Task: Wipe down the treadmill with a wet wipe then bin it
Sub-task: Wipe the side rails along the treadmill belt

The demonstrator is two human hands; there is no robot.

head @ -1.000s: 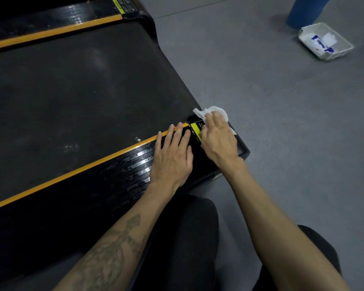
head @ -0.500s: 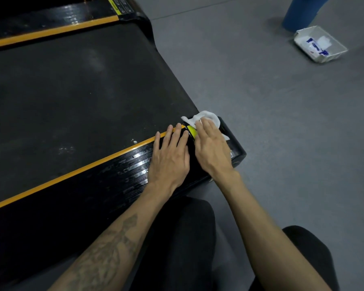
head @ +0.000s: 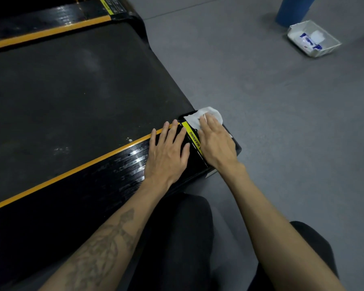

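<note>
Shifted forward: one wet wipe [head: 204, 117] (two hands).

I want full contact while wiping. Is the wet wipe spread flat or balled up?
Mostly spread: the wet wipe lies flat on the treadmill's corner, pressed under the straight fingers of the right hand.

The right hand [head: 215, 141] pressed a wipe [head: 202, 118] flat on the treadmill [head: 76, 97] corner. The left hand [head: 168, 153] lay flat just beside it on the treadmill's rail. A tray [head: 314, 38] sat on the floor well beyond the treadmill.
</note>
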